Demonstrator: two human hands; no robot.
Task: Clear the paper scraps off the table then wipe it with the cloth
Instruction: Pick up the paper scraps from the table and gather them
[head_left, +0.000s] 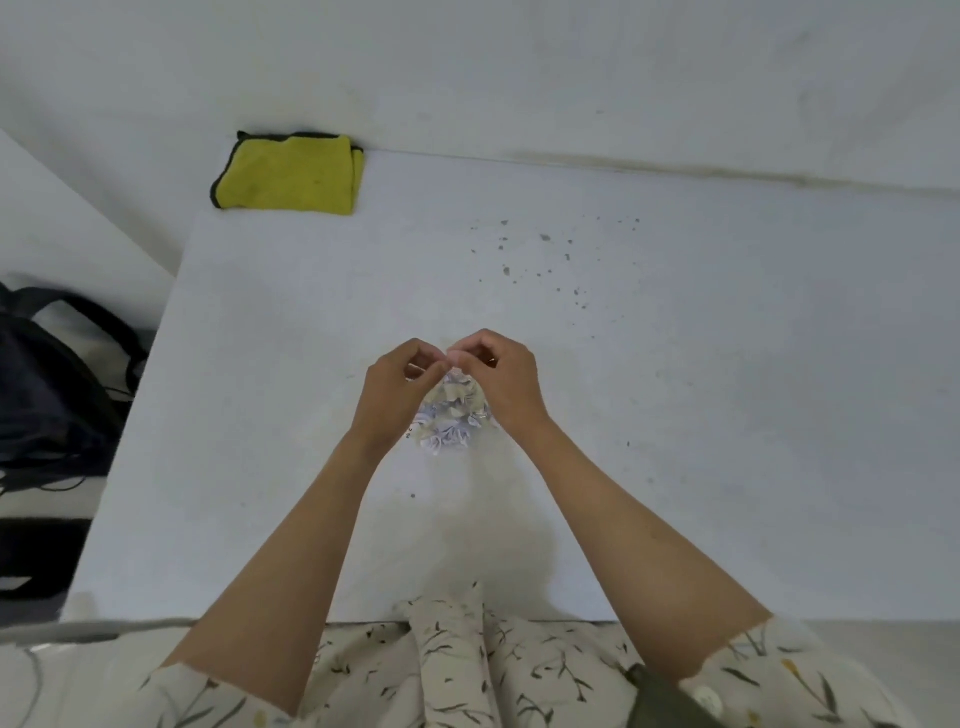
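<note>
A: Right, head view, the only view. Paper scraps sit in one heap at centre frame on the white table, between the two wrists.

B: Grip state?

A: Left hand and right hand are both curled above the heap, fingertips meeting at its top. Each looks to pinch a bit of paper; what the right holds is too small to confirm.

B: Risks?

A: Judgement only: the heap is loose, so lifting by pinch could shed pieces back onto the table. Small dark specks lie scattered upper right of centre, well apart from the heap; they could be missed.

B: Cloth?

A: Yellow cloth, folded, upper left at the table's far edge, untouched. Long axis runs left-right across the frame; folded edge faces right. The heap has no clear axis.
</note>
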